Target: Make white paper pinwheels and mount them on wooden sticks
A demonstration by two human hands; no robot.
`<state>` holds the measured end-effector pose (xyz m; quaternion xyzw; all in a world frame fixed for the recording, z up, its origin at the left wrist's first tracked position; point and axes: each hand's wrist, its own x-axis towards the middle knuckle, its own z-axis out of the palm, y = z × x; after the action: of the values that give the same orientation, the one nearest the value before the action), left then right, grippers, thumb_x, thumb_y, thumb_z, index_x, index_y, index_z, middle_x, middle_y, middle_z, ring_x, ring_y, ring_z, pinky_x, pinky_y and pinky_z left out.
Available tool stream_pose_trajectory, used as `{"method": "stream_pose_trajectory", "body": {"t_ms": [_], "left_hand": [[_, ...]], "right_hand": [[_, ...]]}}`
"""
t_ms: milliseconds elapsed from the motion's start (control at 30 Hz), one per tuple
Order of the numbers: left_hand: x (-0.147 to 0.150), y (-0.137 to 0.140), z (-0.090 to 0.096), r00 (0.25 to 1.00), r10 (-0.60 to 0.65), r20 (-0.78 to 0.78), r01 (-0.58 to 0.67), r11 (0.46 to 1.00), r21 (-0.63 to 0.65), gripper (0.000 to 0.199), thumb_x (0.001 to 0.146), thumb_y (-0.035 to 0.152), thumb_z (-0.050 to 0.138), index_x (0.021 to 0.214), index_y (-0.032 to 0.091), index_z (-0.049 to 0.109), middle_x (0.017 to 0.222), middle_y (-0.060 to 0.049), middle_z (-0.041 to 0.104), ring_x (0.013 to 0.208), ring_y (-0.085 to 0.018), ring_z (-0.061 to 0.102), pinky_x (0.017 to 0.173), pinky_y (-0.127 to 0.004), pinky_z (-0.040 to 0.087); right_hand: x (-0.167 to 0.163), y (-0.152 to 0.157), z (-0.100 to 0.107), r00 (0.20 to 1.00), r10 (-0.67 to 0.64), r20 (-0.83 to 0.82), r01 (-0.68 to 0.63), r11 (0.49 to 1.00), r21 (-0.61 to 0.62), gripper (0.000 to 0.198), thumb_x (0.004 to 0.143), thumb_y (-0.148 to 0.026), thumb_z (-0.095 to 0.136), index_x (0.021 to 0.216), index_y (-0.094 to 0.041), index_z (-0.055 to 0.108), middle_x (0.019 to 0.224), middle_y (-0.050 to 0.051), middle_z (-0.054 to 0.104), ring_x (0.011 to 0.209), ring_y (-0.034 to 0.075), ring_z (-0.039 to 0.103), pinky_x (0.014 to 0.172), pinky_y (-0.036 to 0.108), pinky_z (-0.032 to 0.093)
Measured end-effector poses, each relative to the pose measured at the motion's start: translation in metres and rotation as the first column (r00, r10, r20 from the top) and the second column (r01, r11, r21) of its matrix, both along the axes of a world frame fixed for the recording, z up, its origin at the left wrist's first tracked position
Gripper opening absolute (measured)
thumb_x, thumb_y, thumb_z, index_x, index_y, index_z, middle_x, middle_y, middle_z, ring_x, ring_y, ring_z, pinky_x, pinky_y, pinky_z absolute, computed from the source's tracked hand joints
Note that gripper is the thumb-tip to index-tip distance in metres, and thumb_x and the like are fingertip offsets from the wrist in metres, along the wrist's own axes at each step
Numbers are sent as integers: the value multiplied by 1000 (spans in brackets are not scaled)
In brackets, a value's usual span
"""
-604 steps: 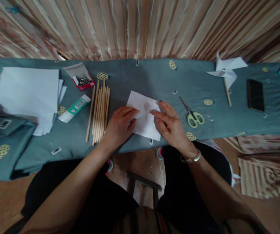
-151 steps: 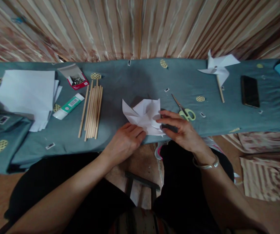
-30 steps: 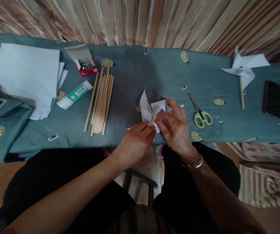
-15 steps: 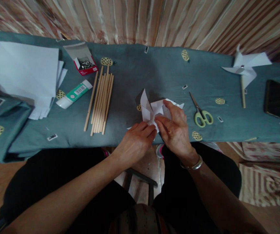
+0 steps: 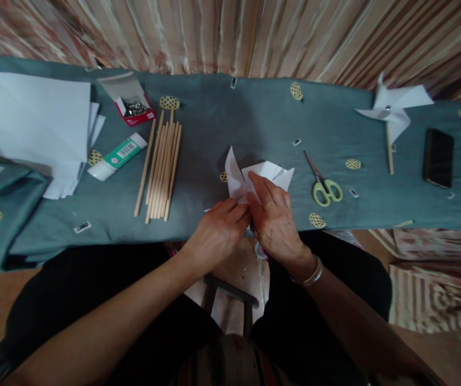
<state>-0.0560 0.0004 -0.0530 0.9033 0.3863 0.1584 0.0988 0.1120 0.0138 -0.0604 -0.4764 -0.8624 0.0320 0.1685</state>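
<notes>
A white paper pinwheel (image 5: 268, 169) with cut, folded blades lies at the front of the cloth-covered table, one blade standing up on its left. My left hand (image 5: 219, 229) is closed on its near edge, fingers curled over the paper. Pressed onto its middle, my right hand (image 5: 275, 221) has the thumb and fingers close together on the paper. Both hands hide the pinwheel's centre and near side. Green-handled scissors (image 5: 324, 188) lie just right of the right hand.
To the left are several wooden sticks (image 5: 162, 171), a glue tube (image 5: 118, 155), a red box (image 5: 136, 110) of small metal pieces and a stack of white paper (image 5: 39, 118). At right lie a pinwheel on a stick (image 5: 389, 146) and a phone (image 5: 438, 158).
My right hand's fingers have come down from a raised pinch and now lie flatter on the paper. My left hand keeps its hold. The whole view has shifted slightly.
</notes>
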Motion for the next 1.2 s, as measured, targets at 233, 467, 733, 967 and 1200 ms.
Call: {"method": "stream_pose_trajectory", "body": {"t_ms": [233,467,733,967,1200], "left_hand": [[0,1,0,1000,-13,-2,13,1000,-8,16,94,7,53,92,7,69,93,-10,70,87,-24,63,77,-36,58],[-4,-1,2,1000,-19,-12,19,1000,0,18,95,7,51,92,9,69,96,-9,70,89,-22,64,79,-34,59],[-5,-1,1,1000,-22,-7,23,1000,15,9,93,9,58,92,9,67,93,-9,69,87,-23,64,77,-35,60],[-5,1,3,999,-22,-33,24,999,49,11,94,10,57,93,10,68,96,-9,70,87,-21,63,78,-33,58],[-6,2,4,999,-28,-36,30,998,54,12,95,10,56,95,11,67,100,-9,71,87,-21,64,76,-32,58]], "right_hand": [[-1,1,-3,998,61,-20,-60,998,24,52,102,-12,32,153,-16,34,150,14,52,137,27,48,107,46,44],[0,-2,-5,994,109,-30,-108,994,28,53,101,-11,34,154,-10,33,147,17,55,137,28,48,108,45,45],[3,-7,-9,995,71,-67,-70,997,16,52,100,-13,35,151,-16,37,149,15,52,139,28,46,110,49,44],[23,1,2,973,-65,-223,61,998,-22,52,95,-13,40,144,-27,48,156,8,44,144,29,42,117,54,36],[49,28,8,924,-244,-295,250,968,-18,44,98,-31,49,141,-22,53,153,13,48,144,33,42,118,58,35]]}}
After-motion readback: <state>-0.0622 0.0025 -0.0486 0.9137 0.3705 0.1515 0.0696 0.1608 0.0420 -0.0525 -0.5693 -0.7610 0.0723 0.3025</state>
